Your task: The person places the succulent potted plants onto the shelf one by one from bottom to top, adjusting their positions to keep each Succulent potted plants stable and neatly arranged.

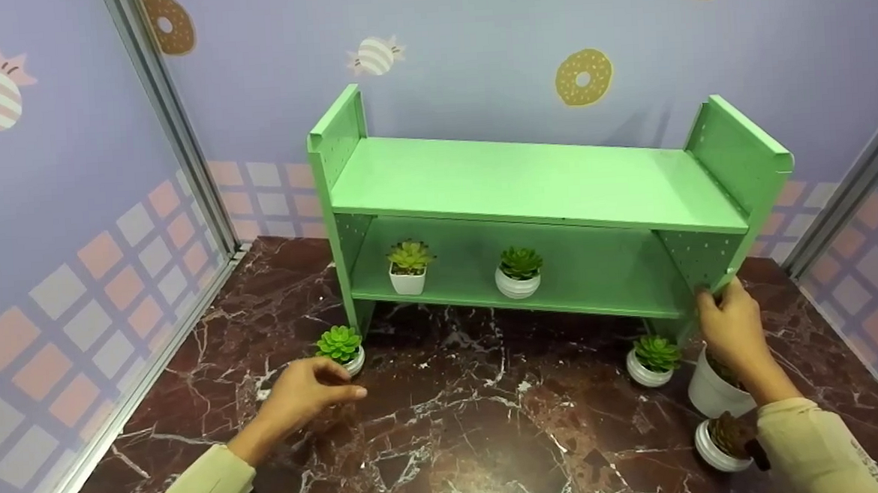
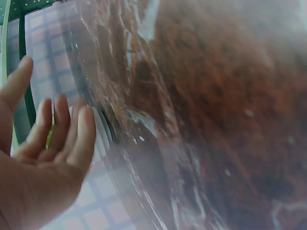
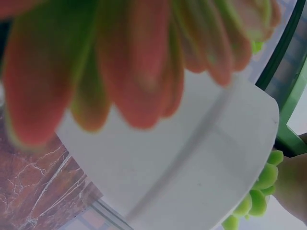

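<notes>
Marbled table (image 1: 450, 456), lavender walls (image 1: 464, 12) behind. Centre: green shelf (image 1: 526, 182) bearing two white pots (image 1: 408, 281) of succulents (image 1: 521, 261); more pots lower left and lower right. Left hand (image 1: 304, 392) empty, fingers relaxed; right hand (image 1: 734, 332) gripping shelf's right-hand side.

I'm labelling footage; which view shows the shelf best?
The head view: the shelf shows nearly whole, from end to end. The left wrist view catches only parts at upper left; the right wrist view, only a piece at its right edge.
</notes>
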{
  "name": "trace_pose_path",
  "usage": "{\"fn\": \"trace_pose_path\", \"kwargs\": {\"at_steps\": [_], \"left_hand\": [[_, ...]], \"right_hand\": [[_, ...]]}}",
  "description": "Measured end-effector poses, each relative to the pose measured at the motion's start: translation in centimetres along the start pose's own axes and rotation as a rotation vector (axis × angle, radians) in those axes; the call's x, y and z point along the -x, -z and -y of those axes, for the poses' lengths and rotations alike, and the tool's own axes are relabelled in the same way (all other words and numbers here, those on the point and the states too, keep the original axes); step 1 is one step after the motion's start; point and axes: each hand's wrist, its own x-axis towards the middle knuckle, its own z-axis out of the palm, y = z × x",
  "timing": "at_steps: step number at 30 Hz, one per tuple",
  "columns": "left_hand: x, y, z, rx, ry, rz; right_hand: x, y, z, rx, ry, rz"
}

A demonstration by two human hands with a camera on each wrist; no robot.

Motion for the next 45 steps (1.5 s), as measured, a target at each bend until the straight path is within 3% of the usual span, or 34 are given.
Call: {"fn": "trace_pose_path", "kwargs": {"at_steps": [7, 12, 23, 31, 34, 45], "left_hand": [[-0.2, 0.7, 0.3, -0.074, 0.087, -0.112], [-0.5, 0.9, 0.7, -0.041, 0.119, -0.117], [-1.7, 0.4, 1.0, 0.05, 0.042, -0.111], [-2.1, -0.1, 1.0, 0.203, 0.055, -0.055], [-2.3, -0.3, 1.2, 0.213, 0.061, -0.053], [-2.3, -1.2, 1.7, 0.235, 0.064, -0.137]], "right_hand": [[0.0, 0.1, -0.2, 0.001, 0.003, -0.012], [0.1, 0.0, -0.3, 0.003, 0.004, -0.022], [0.0, 0.1, -0.3, -0.011, 0.005, -0.017], [0.0, 0.0, -0.3, -0.003, -0.008, -0.014], [0.0, 0.0, -0.3, -0.004, -0.007, -0.009], [-0.1, 0.0, -0.2, -0.005, -0.007, -0.005]]}}
